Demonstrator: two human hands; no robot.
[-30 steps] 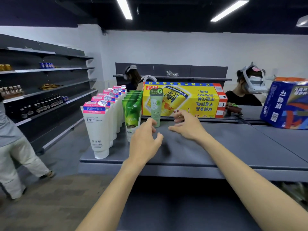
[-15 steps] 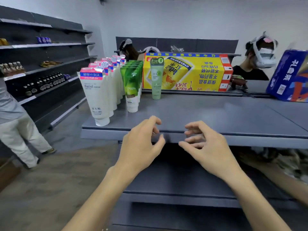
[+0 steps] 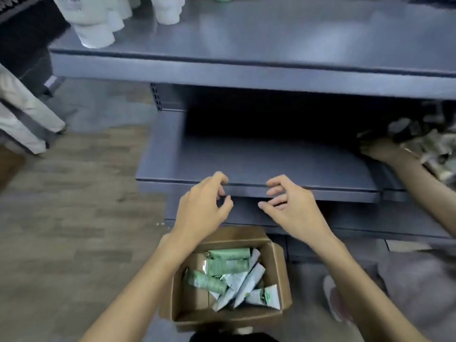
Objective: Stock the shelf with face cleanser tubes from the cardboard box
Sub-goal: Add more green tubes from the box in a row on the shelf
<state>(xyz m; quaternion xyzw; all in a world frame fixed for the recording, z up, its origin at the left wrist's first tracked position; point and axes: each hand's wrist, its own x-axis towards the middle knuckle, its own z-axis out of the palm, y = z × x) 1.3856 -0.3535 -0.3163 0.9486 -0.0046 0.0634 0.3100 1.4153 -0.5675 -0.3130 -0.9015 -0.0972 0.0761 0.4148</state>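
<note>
Head view: both hands hung empty over the open cardboard box (image 3: 278, 262) on the floor, fingers loosely curled. Left hand (image 3: 201, 213) and right hand (image 3: 293, 208) sat close together before the lower shelf (image 3: 271, 164) edge. Green and white tubes (image 3: 229, 277) lay jumbled in the box. White tubes (image 3: 93, 25) stood on the upper shelf (image 3: 271, 40). Another person's hand (image 3: 380, 149) reached in at right.

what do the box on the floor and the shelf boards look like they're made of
Box: brown cardboard, matte, going by its folded flaps and raw edges. Shelf: probably painted metal, grey with a soft sheen; light glares off the top board, and its upright has punched slots.
</note>
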